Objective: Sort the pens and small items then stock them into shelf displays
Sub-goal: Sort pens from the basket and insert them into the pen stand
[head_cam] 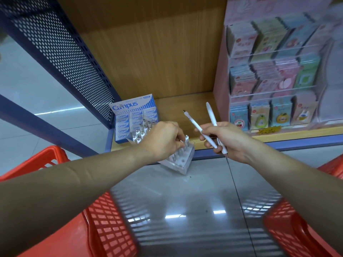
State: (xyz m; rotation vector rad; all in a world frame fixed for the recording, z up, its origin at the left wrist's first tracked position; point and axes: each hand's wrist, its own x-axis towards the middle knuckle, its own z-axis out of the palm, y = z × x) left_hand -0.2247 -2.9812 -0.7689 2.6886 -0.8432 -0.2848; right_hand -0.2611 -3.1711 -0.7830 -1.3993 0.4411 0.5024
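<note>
A clear acrylic pen holder (182, 165) stands tilted at the front edge of the wooden shelf (200, 108), with several white pens upright in its holes. My left hand (163, 140) pinches one white pen (186, 140) standing in the holder's near row. My right hand (226, 140) is to the right of the holder and grips two white pens (194, 125), their ends fanned up and away from me.
A blue and white Campus eraser box (134, 116) sits behind the holder at the shelf's left. A clear tiered rack of pastel sticker packs (274, 84) fills the right. Red baskets (55, 229) flank me on the grey floor. A blue perforated panel (61, 51) bounds the left.
</note>
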